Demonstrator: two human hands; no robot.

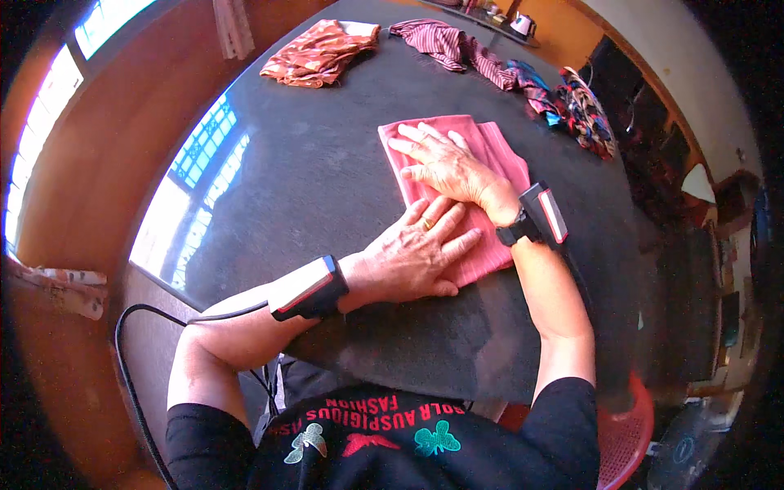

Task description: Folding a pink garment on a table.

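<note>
A folded pink cloth with thin pale stripes (490, 251) lies flat on a dark tabletop (294, 165). My left hand (413, 254) rests palm down on its near left part, fingers spread, a gold-coloured ring on one finger. Farther up the cloth, my right hand (450, 162) presses flat, fingers somewhat apart. The fingertips of the left hand lie close below the right palm. Neither hand grips anything. The underside of the cloth is hidden. Each wrist carries a strapped black device.
A folded orange-brown patterned cloth (321, 52) lies at the table's far side. Right of it are a crumpled striped cloth (435, 43) and bunched multicoloured cloths (585, 113). A black cable (125, 355) loops beside my left arm. A red plastic chair (625, 429) stands at the lower right.
</note>
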